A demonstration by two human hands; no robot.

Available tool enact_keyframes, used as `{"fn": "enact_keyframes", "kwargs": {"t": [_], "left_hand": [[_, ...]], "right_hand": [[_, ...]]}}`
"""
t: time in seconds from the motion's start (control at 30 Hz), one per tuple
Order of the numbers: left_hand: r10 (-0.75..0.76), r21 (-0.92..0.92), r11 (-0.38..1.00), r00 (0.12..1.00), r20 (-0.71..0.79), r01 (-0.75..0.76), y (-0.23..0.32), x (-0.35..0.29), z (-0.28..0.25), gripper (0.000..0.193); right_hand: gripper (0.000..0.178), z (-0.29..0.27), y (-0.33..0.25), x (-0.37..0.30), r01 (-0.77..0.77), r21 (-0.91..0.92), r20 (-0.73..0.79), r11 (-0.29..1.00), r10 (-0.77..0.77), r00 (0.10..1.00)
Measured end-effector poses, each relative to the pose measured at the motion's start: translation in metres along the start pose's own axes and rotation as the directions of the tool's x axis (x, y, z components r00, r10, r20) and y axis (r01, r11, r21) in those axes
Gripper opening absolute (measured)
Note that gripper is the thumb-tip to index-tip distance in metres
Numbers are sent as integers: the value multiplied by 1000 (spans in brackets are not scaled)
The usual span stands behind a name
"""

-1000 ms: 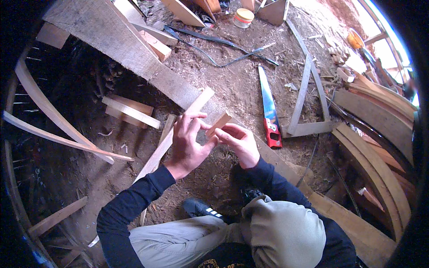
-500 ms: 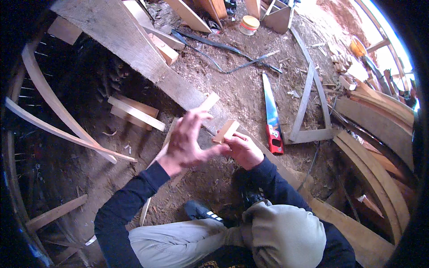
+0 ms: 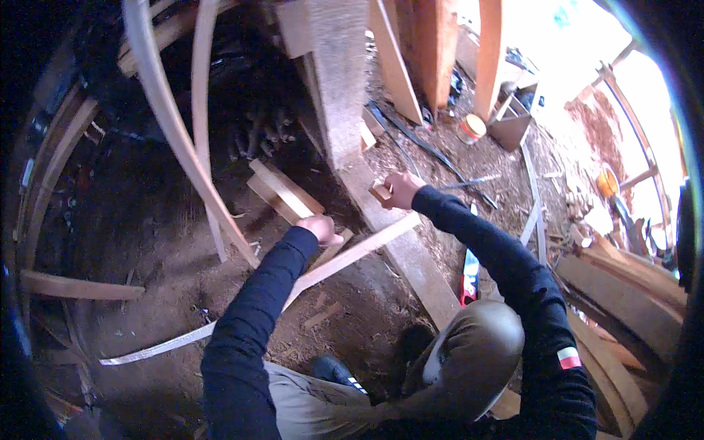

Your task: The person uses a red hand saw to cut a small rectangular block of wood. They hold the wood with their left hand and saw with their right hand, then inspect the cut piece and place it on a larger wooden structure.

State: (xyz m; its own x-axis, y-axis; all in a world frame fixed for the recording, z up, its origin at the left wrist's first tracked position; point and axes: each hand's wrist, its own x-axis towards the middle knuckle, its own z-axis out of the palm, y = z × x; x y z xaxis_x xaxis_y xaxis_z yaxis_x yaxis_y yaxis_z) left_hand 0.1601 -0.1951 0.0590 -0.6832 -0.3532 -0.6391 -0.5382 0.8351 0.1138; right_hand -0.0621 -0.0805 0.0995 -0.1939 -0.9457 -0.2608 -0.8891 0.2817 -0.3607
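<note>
My right hand (image 3: 402, 191) is closed around a small pale wooden block (image 3: 380, 192), above the long grey plank (image 3: 419, 268). To its left, my left hand (image 3: 320, 229) is curled in beside the end of a short wooden batten (image 3: 282, 192). What its fingers hold, if anything, is hidden. A short piece of wood (image 3: 331, 250) shows just below that hand. Between my hands and my feet, a long thin wooden strip (image 3: 353, 251) lies aslant, its far end resting over the plank. My left forearm covers part of the strip.
Tall curved wooden ribs (image 3: 170, 110) stand at the left. Beyond my right forearm lies a handsaw (image 3: 469, 273), partly covered. A lidded tub (image 3: 471, 128) and a dark strap (image 3: 440, 155) are on the ground farther back. Curved timbers (image 3: 623, 286) are stacked at the right.
The view has turned left. My hands have moved apart: the left, spread before, has gone down-left and curled, while the right keeps the block and has moved forward.
</note>
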Motion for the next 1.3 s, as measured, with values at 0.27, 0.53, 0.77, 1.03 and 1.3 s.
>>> {"fn": "enact_keyframes", "kwargs": {"t": [0.27,0.53,0.77,1.03,1.3], "left_hand": [[-26,-156,988,973,-230,-10,-49,21,39,34],[-24,-225,974,986,-164,-13,-64,27,36,34],[48,-192,979,995,-83,-63,-59,23,32,54],[-20,-383,902,907,421,198,-72,20,36,42],[-155,-212,941,891,426,265,-67,-6,32,25]], "right_hand": [[30,4,-22,83,133,-579,-14,804,-174,985],[35,38,17,66,261,-265,-18,928,-275,961],[35,39,23,67,364,-280,-173,888,-419,891],[44,41,11,64,332,-312,-147,890,-391,909],[38,46,12,70,414,-450,4,792,-461,887]]}}
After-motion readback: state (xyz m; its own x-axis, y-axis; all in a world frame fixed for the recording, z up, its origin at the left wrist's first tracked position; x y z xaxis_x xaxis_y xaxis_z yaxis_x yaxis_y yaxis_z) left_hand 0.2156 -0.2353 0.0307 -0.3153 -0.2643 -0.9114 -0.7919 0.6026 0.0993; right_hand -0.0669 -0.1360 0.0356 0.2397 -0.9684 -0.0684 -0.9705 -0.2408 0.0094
